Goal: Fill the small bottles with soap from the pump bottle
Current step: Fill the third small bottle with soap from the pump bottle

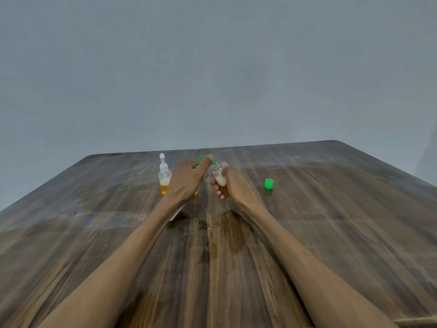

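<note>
The pump bottle (164, 179) stands upright at the left of my hands, clear with a white pump, orange soap and foam inside. My left hand (186, 182) curls round a small bottle that is mostly hidden; a green bit (195, 166) shows between the fingers and orange (196, 192) below the palm. My right hand (233, 185) grips an uncapped small clear bottle (220, 179), tilted, holding orange soap topped with white foam. A loose green cap (268, 183) sits on the table to the right. More green pieces (201, 158) peek out behind my hands.
The wooden table (331, 221) has a wet orange-brown spill (234, 233) between my forearms. A white object (176, 214) is partly hidden under my left forearm. The table's far edge meets a plain grey wall.
</note>
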